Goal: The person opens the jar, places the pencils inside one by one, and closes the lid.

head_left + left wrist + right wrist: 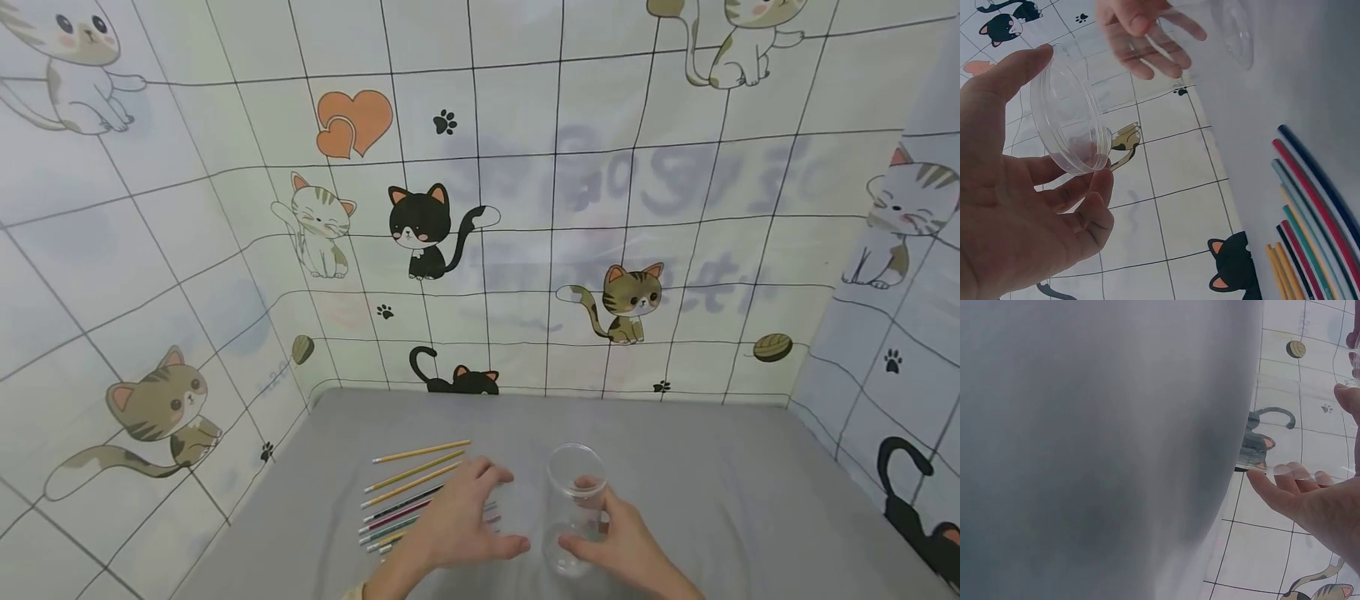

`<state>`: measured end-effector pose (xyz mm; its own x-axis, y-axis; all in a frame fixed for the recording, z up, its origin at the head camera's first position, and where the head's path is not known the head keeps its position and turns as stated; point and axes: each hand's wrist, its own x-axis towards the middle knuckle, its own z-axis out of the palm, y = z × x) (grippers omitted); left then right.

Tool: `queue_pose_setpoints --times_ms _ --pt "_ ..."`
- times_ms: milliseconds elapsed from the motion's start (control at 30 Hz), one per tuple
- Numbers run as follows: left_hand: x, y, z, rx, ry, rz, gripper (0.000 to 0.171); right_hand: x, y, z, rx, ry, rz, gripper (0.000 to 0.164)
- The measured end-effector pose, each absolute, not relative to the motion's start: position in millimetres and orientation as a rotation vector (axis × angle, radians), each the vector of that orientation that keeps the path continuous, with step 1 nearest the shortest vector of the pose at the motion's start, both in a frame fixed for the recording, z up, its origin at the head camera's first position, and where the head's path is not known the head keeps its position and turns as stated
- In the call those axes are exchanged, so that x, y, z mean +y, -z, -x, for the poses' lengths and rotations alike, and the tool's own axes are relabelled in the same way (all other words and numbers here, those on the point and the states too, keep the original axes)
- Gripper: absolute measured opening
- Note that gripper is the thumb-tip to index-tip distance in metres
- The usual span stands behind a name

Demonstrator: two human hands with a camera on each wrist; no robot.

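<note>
A tall clear plastic cup (562,512) stands about upright, rim up; whether its base touches the table is hard to tell. My right hand (633,542) grips it from the right, thumb in front and fingers round the back. To its left is my left hand (467,518), thumb and fingers spread toward the cup with a small gap. In the left wrist view the cup's rim (1063,119) shows between that hand's thumb and fingers. Several thin pencils (420,452), yellow, black, red and green, lie in a row under and beside the left hand, which partly hides them.
A grey cloth (720,492) covers the table. White sheets (525,192) with a grid and cartoon cats rise at the back and both sides. The right wrist view is mostly filled by the grey table cloth (1097,450).
</note>
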<state>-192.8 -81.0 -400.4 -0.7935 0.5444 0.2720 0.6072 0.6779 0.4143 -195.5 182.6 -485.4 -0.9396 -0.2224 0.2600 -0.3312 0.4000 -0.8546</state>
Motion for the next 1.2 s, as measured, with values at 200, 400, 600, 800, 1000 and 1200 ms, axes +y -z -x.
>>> queue_pose_setpoints --times_ms 200,400,600,800,1000,1200 --pt "-80 414 187 -2.741 0.715 0.982 0.064 183 486 195 -2.532 -1.547 -0.517 0.069" --pt "-78 427 183 -2.831 0.762 1.013 0.064 183 486 195 -2.553 -1.542 -0.525 0.071" --pt "-73 441 177 -3.023 0.873 0.954 0.064 183 483 195 -2.569 -1.557 -0.519 0.071" --pt "-68 455 174 -3.015 0.813 1.008 0.065 183 482 195 -2.545 -1.533 -0.53 0.071" --pt "-63 463 173 -3.098 0.778 0.941 0.063 184 480 196 -2.549 -1.549 -0.509 0.072" --pt "-61 477 173 -3.16 0.672 0.991 0.059 184 481 196 -2.576 -1.546 -0.483 0.074"
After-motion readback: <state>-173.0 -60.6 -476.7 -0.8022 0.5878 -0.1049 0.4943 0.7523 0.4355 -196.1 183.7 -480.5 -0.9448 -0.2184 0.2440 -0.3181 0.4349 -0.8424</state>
